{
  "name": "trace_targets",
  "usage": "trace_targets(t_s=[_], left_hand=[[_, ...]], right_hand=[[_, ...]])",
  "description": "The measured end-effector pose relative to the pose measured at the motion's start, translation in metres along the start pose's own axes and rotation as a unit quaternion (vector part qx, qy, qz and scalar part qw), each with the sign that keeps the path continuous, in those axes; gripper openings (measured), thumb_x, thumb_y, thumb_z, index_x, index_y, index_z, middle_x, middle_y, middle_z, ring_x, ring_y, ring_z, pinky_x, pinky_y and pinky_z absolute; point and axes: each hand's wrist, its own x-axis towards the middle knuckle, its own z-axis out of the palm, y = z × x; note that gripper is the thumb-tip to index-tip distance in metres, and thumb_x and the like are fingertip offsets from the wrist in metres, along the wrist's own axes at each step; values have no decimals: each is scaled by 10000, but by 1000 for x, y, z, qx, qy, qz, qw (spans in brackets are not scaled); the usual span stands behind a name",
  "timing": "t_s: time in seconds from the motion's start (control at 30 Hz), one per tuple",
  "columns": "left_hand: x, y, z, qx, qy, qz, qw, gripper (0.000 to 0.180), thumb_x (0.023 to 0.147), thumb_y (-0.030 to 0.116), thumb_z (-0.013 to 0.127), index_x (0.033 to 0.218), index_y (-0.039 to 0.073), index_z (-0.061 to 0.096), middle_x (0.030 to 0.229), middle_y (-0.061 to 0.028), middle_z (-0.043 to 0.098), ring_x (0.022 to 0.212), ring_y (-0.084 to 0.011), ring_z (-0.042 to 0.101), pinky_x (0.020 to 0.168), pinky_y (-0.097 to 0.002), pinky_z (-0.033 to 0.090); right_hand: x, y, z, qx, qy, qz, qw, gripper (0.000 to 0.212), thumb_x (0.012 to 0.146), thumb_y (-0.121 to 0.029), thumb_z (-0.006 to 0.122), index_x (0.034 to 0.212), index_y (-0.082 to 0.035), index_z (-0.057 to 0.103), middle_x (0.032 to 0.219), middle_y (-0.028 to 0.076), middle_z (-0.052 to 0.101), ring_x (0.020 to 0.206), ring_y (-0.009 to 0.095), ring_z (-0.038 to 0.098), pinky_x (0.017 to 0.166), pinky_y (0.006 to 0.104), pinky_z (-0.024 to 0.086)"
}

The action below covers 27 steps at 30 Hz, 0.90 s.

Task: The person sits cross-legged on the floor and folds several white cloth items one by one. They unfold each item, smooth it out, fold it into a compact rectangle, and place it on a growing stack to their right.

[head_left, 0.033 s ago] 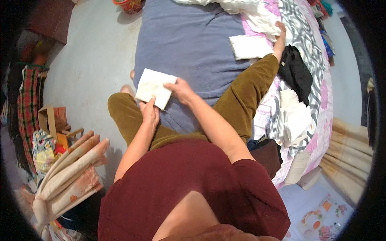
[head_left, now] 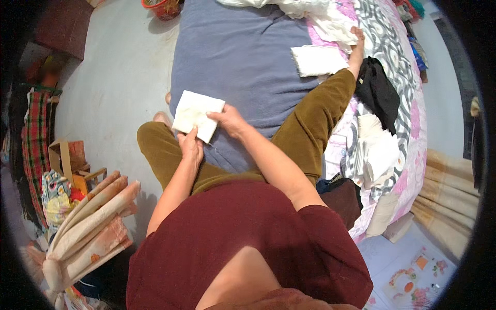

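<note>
A folded white cloth (head_left: 196, 113), roughly square and flat, is held in front of me over the left side of the blue-grey bedding (head_left: 232, 57). My left hand (head_left: 191, 149) grips its near edge, thumb on top and fingers underneath. At the right edge my right hand (head_left: 230, 120) pinches the cloth the same way; its fingers are partly hidden beneath. Another folded white cloth (head_left: 319, 61) lies on the bed beside my right foot (head_left: 356, 46).
To the right, a black garment (head_left: 378, 90) and a stack of folded white cloths (head_left: 378, 152) lie on patterned bedding. Loose white fabric (head_left: 330, 26) is heaped at the far end. On the left stand a tied curtain (head_left: 95, 222), a small wooden chair (head_left: 85, 175) and a red basket (head_left: 163, 9).
</note>
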Motion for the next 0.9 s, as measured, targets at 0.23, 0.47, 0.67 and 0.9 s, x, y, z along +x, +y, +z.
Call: trace_targets(t_s=[0.23, 0.47, 0.67, 0.9], left_hand=[[-41, 15, 17, 59, 25, -38, 997, 632, 898, 159, 644, 1396, 57, 268, 1327, -156, 460, 1140, -273, 544, 937, -437, 474], [-64, 40, 49, -154, -62, -264, 950, 563, 892, 401, 637, 1328, 91, 461, 1253, -60, 580, 1087, -248, 581, 977, -410, 434], [-45, 40, 67, -126, -76, -181, 972, 421, 950, 125, 544, 1346, 40, 430, 1314, -156, 536, 1217, -309, 522, 1046, -498, 429], [11, 31, 58, 64, -57, -2, 996, 493, 860, -68, 581, 1312, 14, 400, 1223, -129, 549, 1107, -259, 566, 920, -397, 507]], right_hand=[[-22, -22, 9, 95, -4, 14, 995, 361, 946, -95, 542, 1274, 11, 436, 1219, 143, 573, 1063, 264, 610, 895, 434, 539], [-56, -50, 13, 231, -99, 13, 968, 347, 967, -114, 503, 1293, -19, 431, 1268, 157, 550, 1148, 290, 573, 945, 497, 508], [-76, -82, -12, 77, -66, 4, 995, 298, 939, -183, 585, 1195, -42, 529, 1173, 123, 606, 1050, 225, 618, 855, 407, 554], [-37, -183, -148, -666, 353, -208, 623, 651, 805, -126, 659, 1385, -59, 373, 1424, 223, 385, 1364, 390, 300, 1123, 501, 228]])
